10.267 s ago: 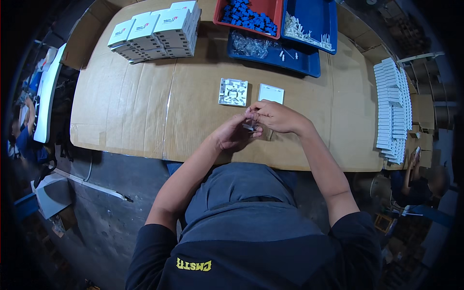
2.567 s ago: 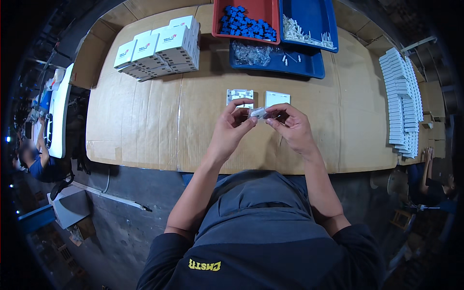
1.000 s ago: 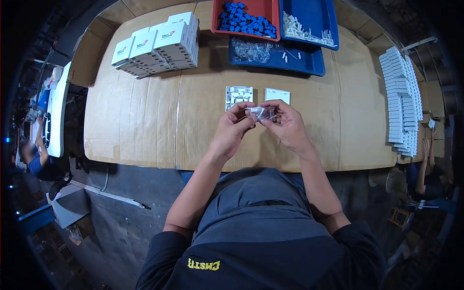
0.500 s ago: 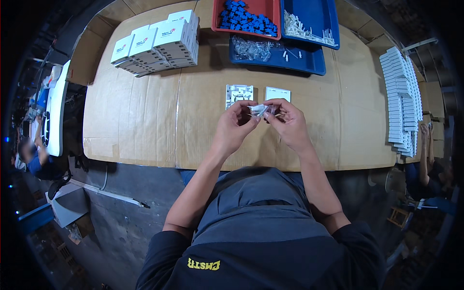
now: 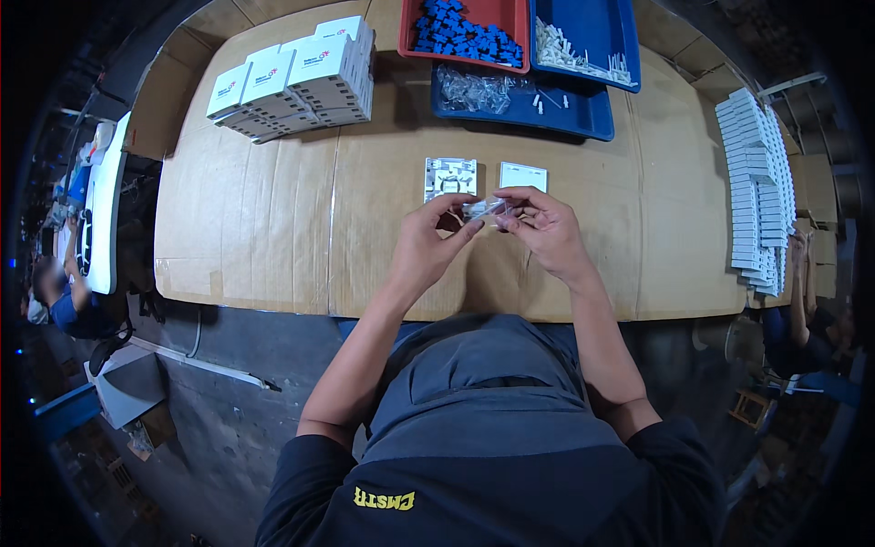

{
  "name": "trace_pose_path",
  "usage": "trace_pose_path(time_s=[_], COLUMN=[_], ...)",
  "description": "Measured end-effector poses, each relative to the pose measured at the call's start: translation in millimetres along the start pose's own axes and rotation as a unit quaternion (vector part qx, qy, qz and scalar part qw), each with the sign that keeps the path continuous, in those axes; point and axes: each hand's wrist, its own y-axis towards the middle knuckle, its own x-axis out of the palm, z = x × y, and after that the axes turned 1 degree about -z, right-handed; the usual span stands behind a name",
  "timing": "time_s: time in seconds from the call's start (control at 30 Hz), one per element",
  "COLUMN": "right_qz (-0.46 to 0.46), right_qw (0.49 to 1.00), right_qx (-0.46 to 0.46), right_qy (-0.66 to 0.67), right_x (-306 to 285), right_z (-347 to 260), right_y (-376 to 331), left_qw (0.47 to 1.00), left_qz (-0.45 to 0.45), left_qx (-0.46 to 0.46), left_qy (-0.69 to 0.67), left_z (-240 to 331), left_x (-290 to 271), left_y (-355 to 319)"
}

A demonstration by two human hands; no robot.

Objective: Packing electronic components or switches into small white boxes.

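Note:
Between my two hands, above the near middle of the table, is a small clear plastic bag (image 5: pixel 488 209) with whitish contents too small to make out. My left hand (image 5: pixel 427 239) pinches its left side with thumb and fingers. The right side is gripped by my right hand (image 5: pixel 552 239) in the same way. Just beyond my left fingers lies an open white plastic box base (image 5: pixel 451 170) with fittings inside. A flat white cover (image 5: pixel 524 175) lies to its right, beyond my right fingers.
Stacked white boxes (image 5: pixel 324 64) stand at the back left of the cardboard-covered table (image 5: pixel 246 219). At the back are a red tray (image 5: pixel 465 63) of blue parts, a blue tray (image 5: pixel 629 46) of white pieces and a lower blue tray (image 5: pixel 583 123) with clear bags. White covers (image 5: pixel 756 182) are piled at right.
The bag has turned and stretched out flatter between my fingers, showing more clear film. My hands have shifted only slightly; my left forearm has moved a little to the left.

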Motion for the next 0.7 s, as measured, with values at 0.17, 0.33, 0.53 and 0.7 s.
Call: trace_pose_path(time_s=[0.17, 0.33, 0.53, 0.7], right_qz=[0.001, 0.018, 0.028, 0.018], right_qw=[0.992, 0.976, 0.940, 0.968], right_qx=[-0.028, -0.085, -0.173, -0.047], right_qy=[-0.120, -0.200, -0.292, -0.245], right_x=[0.5, 3.0, 5.2, 8.3], right_z=[0.9, 19.1, 35.0, 31.1], right_y=[2.1, 5.5, 10.8, 20.0], left_qw=[0.995, 0.997, 0.991, 0.990], left_qz=[0.012, 0.005, -0.003, -0.005], left_qx=[0.047, 0.050, 0.053, 0.055], left_qy=[0.086, 0.067, 0.122, 0.131], left_z=[-2.8, -14.7, -19.8, -20.0], left_x=[-3.2, -8.6, -15.7, -19.6], left_y=[-1.0, -3.3, -6.3, 2.0])
